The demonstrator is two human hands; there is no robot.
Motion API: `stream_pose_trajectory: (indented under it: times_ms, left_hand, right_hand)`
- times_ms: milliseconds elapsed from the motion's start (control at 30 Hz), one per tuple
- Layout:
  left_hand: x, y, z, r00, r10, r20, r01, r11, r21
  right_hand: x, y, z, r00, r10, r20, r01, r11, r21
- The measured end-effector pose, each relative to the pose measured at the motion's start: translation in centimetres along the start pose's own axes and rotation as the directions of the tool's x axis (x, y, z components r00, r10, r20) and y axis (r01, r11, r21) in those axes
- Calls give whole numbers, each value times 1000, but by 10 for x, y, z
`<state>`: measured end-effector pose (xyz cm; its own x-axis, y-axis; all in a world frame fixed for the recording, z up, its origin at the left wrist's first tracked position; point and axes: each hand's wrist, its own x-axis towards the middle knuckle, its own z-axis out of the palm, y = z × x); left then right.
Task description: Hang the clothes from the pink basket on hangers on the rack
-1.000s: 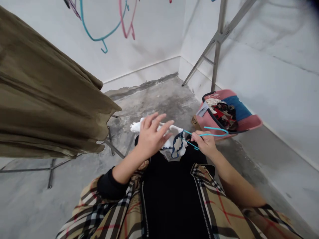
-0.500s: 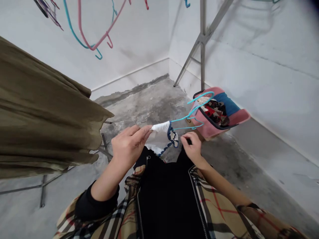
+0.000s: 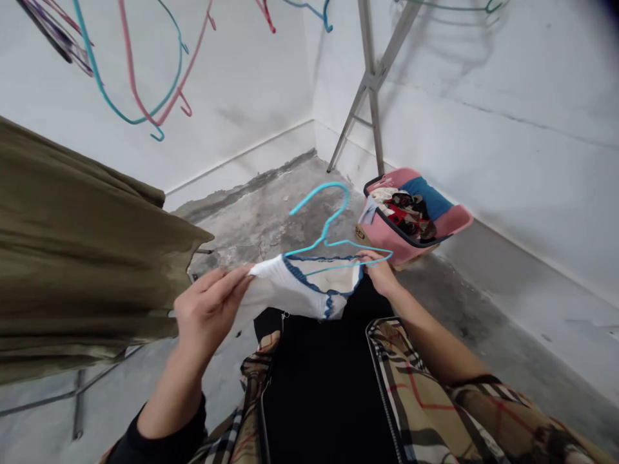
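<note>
A white ribbed garment [image 3: 280,283] with ruffled blue trim is stretched between my two hands, its blue-edged opening facing up. My left hand [image 3: 207,309] pinches the white cloth at its left end. At the other end, my right hand [image 3: 380,276] is closed on the blue-trimmed edge, its fingertips partly hidden behind cloth and hanger. A light blue hanger [image 3: 323,242] has its left arm inside the garment. Its right end sticks out of the opening, just over my right fingers, and its hook points up and left.
A pink basket [image 3: 457,222] of clothes stands by the right wall, near a metal stand's legs [image 3: 370,80]. Olive cloth [image 3: 87,258] hangs on the left. Pink [image 3: 133,71] and blue hangers [image 3: 97,74] hang overhead.
My left hand has moved left and the garment is spread wider. My right hand, apart from the cloth before, now grips its edge. The hanger's hook has swung upright and left.
</note>
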<state>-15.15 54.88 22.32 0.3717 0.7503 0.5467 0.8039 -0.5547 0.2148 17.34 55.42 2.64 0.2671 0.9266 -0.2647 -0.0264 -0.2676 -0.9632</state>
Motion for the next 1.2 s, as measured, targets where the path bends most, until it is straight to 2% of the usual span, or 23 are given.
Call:
stream_pose_trajectory:
  times_ms: [67,167,367,400,433,467,500,533,567,600,633,700,767,867,933,1000,1100,1200]
  left_hand:
    - [-8,-14,1,1000,-25,-8,25,1000,-9]
    - [-17,-26,7,1000,5,-18,-5,1000,16]
    - [-25,-29,21,998,69,-7,-67,984,166]
    - [-26,-30,24,998,65,5,-64,982,180]
    - [-28,-30,26,999,50,14,-52,983,177]
    - [-29,-32,28,1000,24,20,-27,988,154]
    - [-30,-33,30,1000,-15,25,12,994,113]
    - [-31,-35,31,998,-62,30,60,996,59]
    - [-31,-37,31,993,-111,38,111,994,1]
    - [-31,-38,30,987,-153,50,156,986,-55]
    - [-30,-39,29,980,-189,65,195,975,-103]
    - [-28,-40,27,966,-244,89,256,950,-176]
    - [-26,-39,25,950,-289,116,308,924,-227]
    - [-23,-34,26,925,-350,149,380,878,-290]
    - [-21,-31,28,911,-373,174,411,851,-328]
    - [-20,-29,31,908,-370,196,418,832,-365]
    - [-21,-32,31,913,-348,212,406,823,-398]
    - [-23,-44,28,914,-360,186,405,830,-384]
  right_hand:
    - [2,-11,-16,999,42,-16,-40,993,114]
    - [5,-28,-31,997,62,-49,-49,971,232]
    - [1,-58,-45,988,20,-155,27,955,296]
    - [-4,-65,-48,991,-5,-133,41,962,270]
    - [-9,-72,-51,998,-45,-47,54,977,206]
    - [-15,-81,-55,990,-92,105,80,991,108]
    - [-21,-90,-59,950,-136,279,142,990,-3]
    - [-26,-100,-63,888,-179,424,244,964,-104]
    - [-30,-109,-67,831,-230,506,364,914,-182]
    - [-32,-117,-70,803,-301,515,475,845,-246]
    - [-32,-123,-71,791,-392,470,565,762,-316]
    - [-29,-129,-70,747,-518,415,664,589,-461]
    - [-24,-129,-65,704,-510,494,709,479,-517]
    - [-22,-126,-54,689,-448,570,725,454,-518]
    - [-24,-127,-46,686,-458,565,728,443,-524]
    - [-27,-133,-42,658,-498,564,753,428,-500]
    - [-32,-148,-43,618,-571,540,786,427,-448]
    - [-36,-164,-54,611,-611,502,789,419,-449]
